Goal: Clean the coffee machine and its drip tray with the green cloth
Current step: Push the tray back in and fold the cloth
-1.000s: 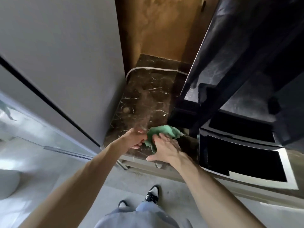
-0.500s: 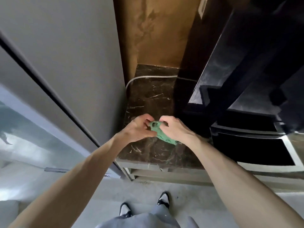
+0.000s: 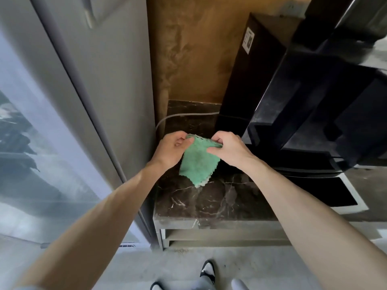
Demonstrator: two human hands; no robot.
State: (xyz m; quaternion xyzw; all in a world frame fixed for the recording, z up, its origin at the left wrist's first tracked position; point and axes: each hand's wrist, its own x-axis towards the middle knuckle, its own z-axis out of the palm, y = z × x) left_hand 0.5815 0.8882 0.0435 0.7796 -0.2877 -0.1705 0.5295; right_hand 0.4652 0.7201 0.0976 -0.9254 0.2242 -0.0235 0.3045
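Holds the green cloth (image 3: 198, 164) up by its top edge, left hand (image 3: 169, 152) at one corner, right hand (image 3: 231, 152) at the other. Grips with both: fingers (image 3: 180, 141) of the left hand curled onto the left corner, thumb and fingers of the right hand pinched shut on the right corner. Lets the cloth hang between the hands as a nearly flat sheet, zigzag-cut edges showing, lower corner pointing down, a paler layer peeking out at the tip. Hangs over the left part of the dark marble bench (image 3: 209, 203); cannot tell whether the tip touches the stone.

Just right of the hands, on the same bench, the black coffee machine (image 3: 314, 97), tall and glossy, with a white label (image 3: 248, 40) on its side panel. At the foot of the machine, the drip tray (image 3: 320, 193), dark with a silver rim (image 3: 361, 207), near the right forearm and apart from the cloth.

To the left, a tall grey door (image 3: 100, 80) right against the end of the bench. Behind, a tan wall (image 3: 194, 55). Along the back of the bench, a grey cable (image 3: 184, 115) curving from the door side toward the machine. Below the bench top, a pale shelf (image 3: 219, 235); further down, a grey floor (image 3: 167, 266) and a black-and-white shoe (image 3: 207, 271).
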